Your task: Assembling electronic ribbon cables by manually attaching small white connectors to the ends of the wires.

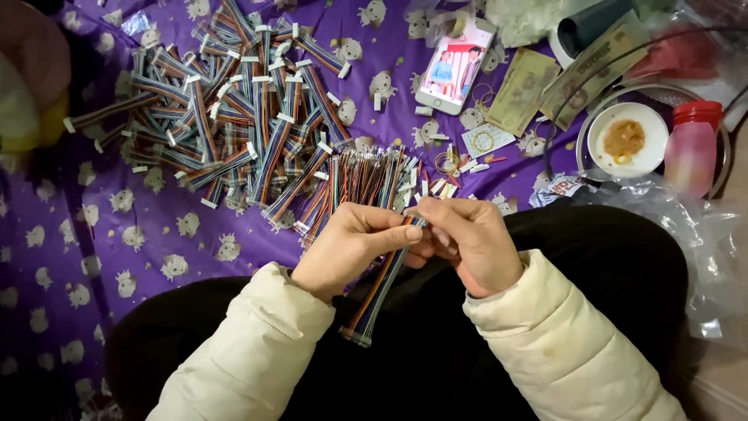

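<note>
Rainbow ribbon cable (379, 290), pinched at its upper end between the fingers of the left hand (352, 245) and right hand (467, 242), hangs over the dark lap. Just beyond the fingertips lies a loose wire bundle (366, 178), then the cable pile (234, 117) on the purple cloth (117, 234). Bare cloth lies left of the fingers; a phone (456, 66) and white bowl (627, 140) crowd the far right.

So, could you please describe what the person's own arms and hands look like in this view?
Both arms wear cream, puffy, padded jacket sleeves with snug cuffs at the wrists; the right sleeve shows faint grey smudges, and the left sleeve looks much the same. The left hand and right hand are bare, with no gloves, and no rings or watch show.
</note>
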